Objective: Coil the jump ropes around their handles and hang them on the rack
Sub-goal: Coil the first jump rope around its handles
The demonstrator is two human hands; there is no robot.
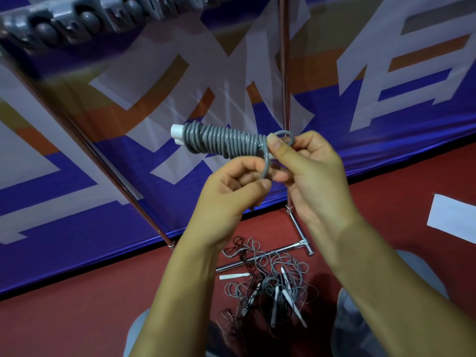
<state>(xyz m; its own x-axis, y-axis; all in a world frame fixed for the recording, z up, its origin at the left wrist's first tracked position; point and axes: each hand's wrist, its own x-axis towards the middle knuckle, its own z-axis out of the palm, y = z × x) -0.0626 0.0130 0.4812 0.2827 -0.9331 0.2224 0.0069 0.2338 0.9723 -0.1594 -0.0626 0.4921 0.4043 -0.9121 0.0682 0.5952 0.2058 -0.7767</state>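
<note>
A grey jump rope (221, 141) is wound tightly round its two white handles, whose ends stick out at the left. My right hand (306, 166) pinches the right end of the bundle, where a small rope loop curls over my thumb. My left hand (231, 191) grips the loose rope tail hanging below that end. Both hands hold the bundle up in front of the rack's slanted pole (103, 161) and upright pole (284, 73). Blurred at the top left, several coiled ropes (85, 21) hang on the rack.
On the red floor below lies a tangled heap of grey ropes with white handles (268, 287), across the rack's metal foot bar (286, 249). One white handle (234, 276) lies apart at the heap's left. A blue banner (77, 202) stands behind the rack. White floor marking (453, 217) at right.
</note>
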